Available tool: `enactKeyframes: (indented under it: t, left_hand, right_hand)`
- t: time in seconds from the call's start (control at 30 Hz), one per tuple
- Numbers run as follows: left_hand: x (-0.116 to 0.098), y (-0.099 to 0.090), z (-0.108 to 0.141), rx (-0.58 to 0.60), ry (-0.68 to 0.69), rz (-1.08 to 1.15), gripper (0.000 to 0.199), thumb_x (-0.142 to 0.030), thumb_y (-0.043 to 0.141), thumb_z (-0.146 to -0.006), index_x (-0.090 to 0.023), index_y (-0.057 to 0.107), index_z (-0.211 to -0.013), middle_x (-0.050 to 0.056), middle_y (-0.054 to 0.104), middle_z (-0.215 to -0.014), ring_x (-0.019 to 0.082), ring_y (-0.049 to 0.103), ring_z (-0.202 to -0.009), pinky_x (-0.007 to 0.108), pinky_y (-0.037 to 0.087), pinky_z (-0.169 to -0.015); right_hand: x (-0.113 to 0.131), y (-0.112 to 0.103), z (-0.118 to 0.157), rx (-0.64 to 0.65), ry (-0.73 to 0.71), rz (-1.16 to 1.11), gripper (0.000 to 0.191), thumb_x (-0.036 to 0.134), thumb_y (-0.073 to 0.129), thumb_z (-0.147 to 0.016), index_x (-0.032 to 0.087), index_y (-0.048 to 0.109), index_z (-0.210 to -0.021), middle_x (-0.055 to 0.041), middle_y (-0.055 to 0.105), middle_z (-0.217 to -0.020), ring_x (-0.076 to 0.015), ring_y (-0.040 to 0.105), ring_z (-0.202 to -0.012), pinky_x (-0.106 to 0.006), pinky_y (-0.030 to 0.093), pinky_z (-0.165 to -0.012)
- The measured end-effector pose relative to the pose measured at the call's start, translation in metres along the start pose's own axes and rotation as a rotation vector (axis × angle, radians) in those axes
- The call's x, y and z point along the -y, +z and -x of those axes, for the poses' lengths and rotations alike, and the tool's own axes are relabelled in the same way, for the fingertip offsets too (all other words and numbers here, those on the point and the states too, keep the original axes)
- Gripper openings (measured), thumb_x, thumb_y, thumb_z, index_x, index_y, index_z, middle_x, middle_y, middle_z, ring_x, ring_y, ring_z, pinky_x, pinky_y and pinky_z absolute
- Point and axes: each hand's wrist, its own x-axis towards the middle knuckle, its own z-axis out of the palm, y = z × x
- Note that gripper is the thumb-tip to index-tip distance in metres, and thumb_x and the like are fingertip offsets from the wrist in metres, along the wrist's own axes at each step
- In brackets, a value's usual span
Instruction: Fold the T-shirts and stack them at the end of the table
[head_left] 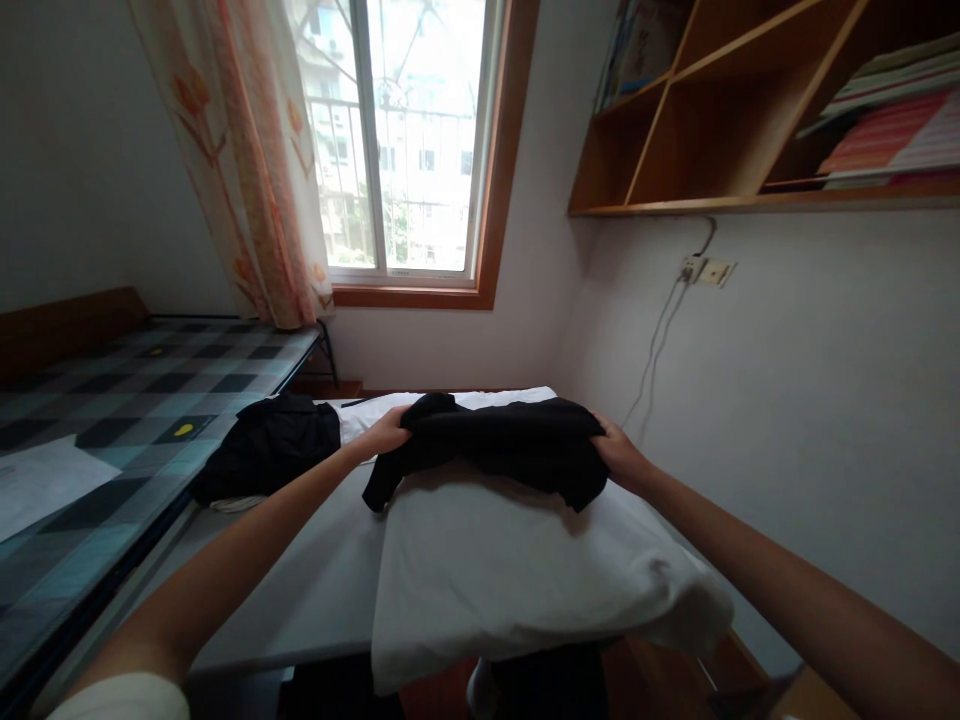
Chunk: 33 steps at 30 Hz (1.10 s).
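Note:
A black garment, bunched into a wide band, is stretched between my two hands above the table. My left hand grips its left end with fingers closed. At its right end my right hand is wrapped around the cloth. Below it, a whitish cloth lies over the table and hangs past the front edge. Another black garment lies crumpled at the table's left side. Behind the held garment, a white cloth is partly hidden. The exact kind of the black garment cannot be made out.
The table stands against the right wall. To the left is a bed with a checked cover and a paper sheet. A wooden shelf with books hangs at upper right, above a socket with a dangling cord.

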Motion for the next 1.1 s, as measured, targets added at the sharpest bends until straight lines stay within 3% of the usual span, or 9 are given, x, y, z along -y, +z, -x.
enactKeyframes:
  t: [0.13,0.2,0.27,0.4,0.57,0.77,0.83,1.0,1.1]
  left_hand:
    - [0.002,-0.012,0.014,0.215,-0.195,0.095,0.038,-0.031,0.055,-0.072,-0.017,0.066,-0.105,0.003,0.070,-0.095,0.023,0.065,-0.087,0.029,0.051,-0.074]
    - [0.004,-0.018,0.025,0.430,-0.189,0.022,0.041,-0.037,0.068,-0.065,-0.019,0.068,-0.101,0.000,0.071,-0.090,0.022,0.065,-0.083,0.026,0.049,-0.070]
    - [0.005,-0.020,0.033,0.580,-0.134,-0.141,0.039,-0.034,0.078,-0.053,-0.018,0.070,-0.088,-0.001,0.070,-0.079,0.021,0.064,-0.077,0.023,0.046,-0.065]
    - [0.006,-0.018,0.032,0.474,-0.074,-0.406,0.011,-0.023,0.070,-0.060,-0.016,0.067,-0.067,-0.001,0.063,-0.061,0.018,0.061,-0.065,0.023,0.040,-0.057]
    - [-0.010,-0.025,0.005,-0.030,0.000,-0.456,0.011,-0.015,0.057,-0.068,-0.018,0.066,-0.074,0.004,0.067,-0.080,0.019,0.062,-0.077,0.025,0.043,-0.069]
    - [-0.064,-0.045,-0.023,-0.521,-0.016,-0.414,0.018,-0.012,0.050,-0.072,-0.017,0.063,-0.084,0.006,0.067,-0.075,0.022,0.063,-0.079,0.029,0.044,-0.071]
    - [-0.079,-0.056,-0.023,-0.483,0.063,-0.275,0.022,-0.011,0.050,-0.067,-0.016,0.063,-0.083,0.004,0.066,-0.076,0.020,0.062,-0.077,0.027,0.046,-0.070]
    - [-0.104,-0.096,0.006,-0.118,-0.043,0.301,0.039,-0.017,0.052,-0.060,-0.015,0.066,-0.097,-0.002,0.065,-0.071,0.016,0.061,-0.059,0.024,0.049,-0.053]
    - [-0.120,-0.115,0.028,-0.078,-0.113,0.500,0.047,-0.022,0.056,-0.062,-0.016,0.065,-0.108,0.001,0.068,-0.077,0.018,0.065,-0.065,0.026,0.054,-0.056]
  right_hand:
    - [0.014,-0.005,0.006,0.420,0.210,0.164,0.047,0.048,0.072,-0.066,0.018,0.069,-0.101,-0.0049,0.071,-0.089,-0.0226,0.064,-0.085,-0.033,0.053,-0.079]
    - [0.014,-0.009,0.011,0.654,0.218,0.343,0.047,0.046,0.076,-0.061,0.017,0.071,-0.097,-0.0031,0.071,-0.086,-0.0240,0.064,-0.085,-0.033,0.053,-0.078]
    - [0.008,-0.011,0.013,0.748,0.157,0.526,0.043,0.044,0.077,-0.057,0.019,0.072,-0.091,-0.0006,0.070,-0.079,-0.0246,0.064,-0.080,-0.033,0.052,-0.075]
    - [-0.010,-0.006,0.007,0.479,0.006,0.743,0.028,0.039,0.074,-0.057,0.022,0.069,-0.079,0.0004,0.067,-0.068,-0.0234,0.061,-0.072,-0.033,0.048,-0.070]
    - [-0.006,-0.008,-0.021,-0.087,-0.129,0.608,0.019,0.033,0.063,-0.061,0.020,0.060,-0.075,-0.0012,0.063,-0.069,-0.0200,0.056,-0.072,-0.031,0.045,-0.067]
    - [0.045,-0.018,-0.044,-0.633,-0.356,0.306,0.014,0.025,0.052,-0.060,0.020,0.051,-0.073,0.0023,0.056,-0.066,-0.0153,0.052,-0.069,-0.027,0.044,-0.065]
    - [0.067,-0.028,-0.039,-0.624,-0.379,0.237,0.016,0.025,0.056,-0.060,0.020,0.053,-0.075,0.0029,0.057,-0.068,-0.0150,0.054,-0.069,-0.027,0.045,-0.064]
    - [0.118,-0.067,-0.003,-0.009,-0.155,0.079,0.040,0.029,0.078,-0.054,0.020,0.067,-0.091,-0.0024,0.070,-0.082,-0.0201,0.064,-0.074,-0.032,0.053,-0.066]
    - [0.138,-0.085,0.014,-0.019,-0.214,0.024,0.039,0.034,0.079,-0.060,0.027,0.069,-0.097,-0.0018,0.072,-0.089,-0.0221,0.067,-0.075,-0.034,0.056,-0.064]
